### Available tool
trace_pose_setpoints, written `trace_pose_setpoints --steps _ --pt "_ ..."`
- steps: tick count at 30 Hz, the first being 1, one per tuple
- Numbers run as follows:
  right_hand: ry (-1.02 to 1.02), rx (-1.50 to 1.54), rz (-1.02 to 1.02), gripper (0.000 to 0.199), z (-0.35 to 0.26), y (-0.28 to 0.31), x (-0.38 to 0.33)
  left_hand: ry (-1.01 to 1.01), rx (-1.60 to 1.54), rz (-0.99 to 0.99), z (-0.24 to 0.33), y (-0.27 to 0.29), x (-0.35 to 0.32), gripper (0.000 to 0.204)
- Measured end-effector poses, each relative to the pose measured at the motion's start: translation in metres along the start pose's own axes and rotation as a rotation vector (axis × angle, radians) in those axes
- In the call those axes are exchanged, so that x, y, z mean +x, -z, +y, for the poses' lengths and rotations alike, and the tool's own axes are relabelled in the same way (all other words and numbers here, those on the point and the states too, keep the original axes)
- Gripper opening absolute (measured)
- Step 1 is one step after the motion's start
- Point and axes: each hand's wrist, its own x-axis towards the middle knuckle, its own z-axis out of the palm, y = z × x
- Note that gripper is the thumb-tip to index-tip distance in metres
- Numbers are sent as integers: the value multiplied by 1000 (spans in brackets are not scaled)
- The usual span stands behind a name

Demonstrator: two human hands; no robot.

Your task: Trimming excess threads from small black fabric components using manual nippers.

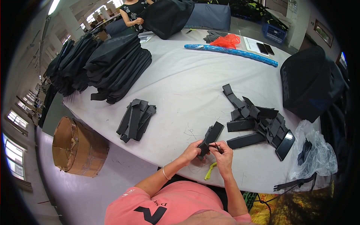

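Over the near edge of the table, my left hand (pixel 192 152) is closed on a black fabric strap piece (pixel 214 131), whose wide end points away from me. My right hand (pixel 224 157) is closed beside it, with the dark points of what look like thread snips (pixel 218 147) at the strap piece's edge. Most of that tool is hidden in my fingers. A yellow-green ribbon (pixel 210 171) shows just below my right hand; whether it is tied to the tool I cannot tell. Right of my hands lies a loose heap of similar black strap pieces (pixel 258 122).
A neater pile of black strap pieces (pixel 136 119) lies left. Tall stacks of black fabric (pixel 118 65) stand far left, a black bag (pixel 309 82) at right. A dark phone (pixel 285 144) and clear plastic bag (pixel 315 153) lie near right. A person (pixel 133 17) handles black fabric opposite.
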Motion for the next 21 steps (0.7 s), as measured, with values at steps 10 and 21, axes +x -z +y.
trace_pose_setpoints --steps 10,21 --pt "0 -20 79 5 -3 7 4 55 -66 -30 -2 8 -6 22" --pt "-38 -19 58 6 -10 9 3 -14 6 -134 -4 2 -7 21"
